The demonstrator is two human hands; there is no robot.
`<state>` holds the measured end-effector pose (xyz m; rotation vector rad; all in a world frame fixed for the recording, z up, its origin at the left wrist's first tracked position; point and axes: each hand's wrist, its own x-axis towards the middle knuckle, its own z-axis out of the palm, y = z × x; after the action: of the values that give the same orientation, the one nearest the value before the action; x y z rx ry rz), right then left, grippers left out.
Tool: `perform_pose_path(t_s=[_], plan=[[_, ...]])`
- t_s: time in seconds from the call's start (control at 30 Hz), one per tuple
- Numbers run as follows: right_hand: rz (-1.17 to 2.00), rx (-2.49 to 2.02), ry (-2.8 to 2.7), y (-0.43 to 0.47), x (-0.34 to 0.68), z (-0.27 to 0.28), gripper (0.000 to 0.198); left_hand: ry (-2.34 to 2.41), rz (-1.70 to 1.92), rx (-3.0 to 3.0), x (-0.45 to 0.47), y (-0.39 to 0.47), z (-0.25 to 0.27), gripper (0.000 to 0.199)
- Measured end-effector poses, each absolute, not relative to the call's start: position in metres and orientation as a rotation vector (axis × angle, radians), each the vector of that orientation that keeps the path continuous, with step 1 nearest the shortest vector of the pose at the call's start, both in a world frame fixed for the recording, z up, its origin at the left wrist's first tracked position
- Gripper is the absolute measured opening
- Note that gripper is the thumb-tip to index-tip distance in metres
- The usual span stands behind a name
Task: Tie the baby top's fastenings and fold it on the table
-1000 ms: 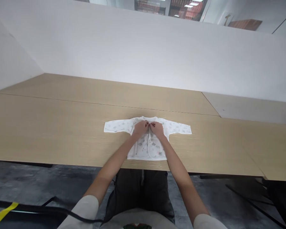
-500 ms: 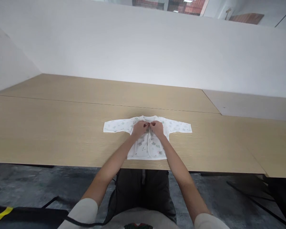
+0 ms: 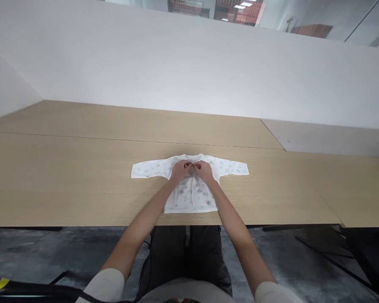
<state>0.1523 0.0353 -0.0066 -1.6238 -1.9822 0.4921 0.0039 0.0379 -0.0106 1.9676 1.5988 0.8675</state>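
A small white baby cardigan (image 3: 189,198) with a scattered print lies flat on the wooden table, its sleeves spread to both sides and its hem toward me. At the top of the front opening, just below the neckline, my left hand (image 3: 180,170) pinches the left edge of the fabric. My right hand (image 3: 204,171) pinches the cloth right beside it, the fingertips of both hands nearly meeting. Whatever small fastening lies between the fingers is hidden. Below the hands, the front placket with a button or snap runs down to the hem.
The light wooden table (image 3: 66,176) stretches wide to both sides, with panel seams across it. A white partition (image 3: 164,63) rises behind it, and a grey panel (image 3: 334,136) is at the back right. The table's front edge is close to my body.
Both hands stay at the cardigan's neckline, with the fingers shifted slightly. The whole view has moved a little, so the cardigan appears slightly further left.
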Motion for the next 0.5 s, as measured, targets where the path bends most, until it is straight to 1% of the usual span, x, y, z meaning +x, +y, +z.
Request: perform_pose_path(t_s=[0.13,0.3,0.5], plan=[[0.482,-1.611,-1.981,0.0359,0.1532,-0.0089,0.023,1.641,0.817,1.953,0.0049,0.0385,-0.0106,0.024],[0.519,-1.625,-1.911,0.0373,0.1532,-0.0115,0.018,1.7,0.703,1.978,0.008,0.0355,-0.0058,0.024],[0.546,-1.648,-1.873,0.0367,0.1515,-0.0112,0.011,1.688,0.723,2.001,0.009,0.0332,-0.0034,0.023]])
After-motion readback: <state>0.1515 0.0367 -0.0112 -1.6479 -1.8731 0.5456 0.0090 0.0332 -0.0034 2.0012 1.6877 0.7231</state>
